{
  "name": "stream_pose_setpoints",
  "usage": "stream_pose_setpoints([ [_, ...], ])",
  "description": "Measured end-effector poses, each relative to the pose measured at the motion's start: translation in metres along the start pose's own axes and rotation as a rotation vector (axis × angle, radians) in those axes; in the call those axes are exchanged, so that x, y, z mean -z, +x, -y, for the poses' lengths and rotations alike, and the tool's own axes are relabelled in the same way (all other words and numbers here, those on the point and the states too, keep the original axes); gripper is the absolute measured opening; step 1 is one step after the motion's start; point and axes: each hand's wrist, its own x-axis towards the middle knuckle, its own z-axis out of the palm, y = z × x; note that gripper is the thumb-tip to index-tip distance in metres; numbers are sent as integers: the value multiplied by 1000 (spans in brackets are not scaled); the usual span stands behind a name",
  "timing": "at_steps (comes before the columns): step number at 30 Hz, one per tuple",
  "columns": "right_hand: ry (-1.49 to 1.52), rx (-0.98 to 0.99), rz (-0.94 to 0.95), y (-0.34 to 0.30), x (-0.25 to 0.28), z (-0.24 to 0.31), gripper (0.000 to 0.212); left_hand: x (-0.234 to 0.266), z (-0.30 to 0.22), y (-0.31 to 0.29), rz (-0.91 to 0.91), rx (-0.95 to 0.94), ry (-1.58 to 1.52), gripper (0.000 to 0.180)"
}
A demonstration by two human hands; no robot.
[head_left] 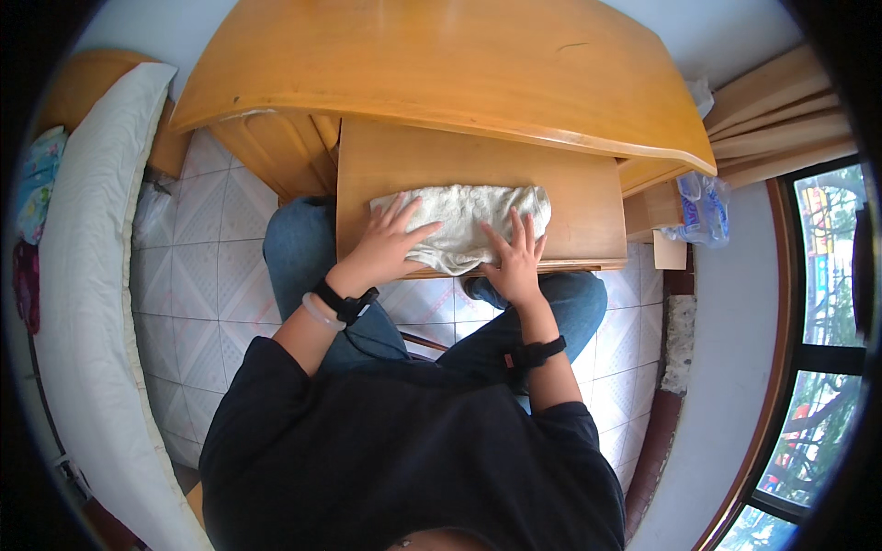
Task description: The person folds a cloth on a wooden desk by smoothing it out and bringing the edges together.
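both hands spread flat—left hand (381,246), right hand (516,260)—pressing a cream terry-cloth towel (464,220) on the pull-out wooden shelf (588,197). towel looks folded into a band—smoothing apparently remains.

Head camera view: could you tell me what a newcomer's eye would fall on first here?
Most striking is the folded off-white cloth on the pull-out wooden shelf at the centre, with the left hand and the right hand both pressed flat on it. Above it spreads the wide curved wooden desk top, and a white mattress runs along the left edge.
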Motion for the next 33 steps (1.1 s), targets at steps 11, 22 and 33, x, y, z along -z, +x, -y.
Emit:
stream_pose_setpoints([
  [11, -22, 154, -165, 39, -17, -6, 39, -20, 16, 17, 30, -128, 91, 52],
  [22, -206, -13, -84, 109, -30, -2, 29, 5, 35, 86, -1, 8, 134, 30],
  [33, -65, 222, -30, 6, -11, 19, 34, -9, -12, -14, -14, -69, 114, 34],
])
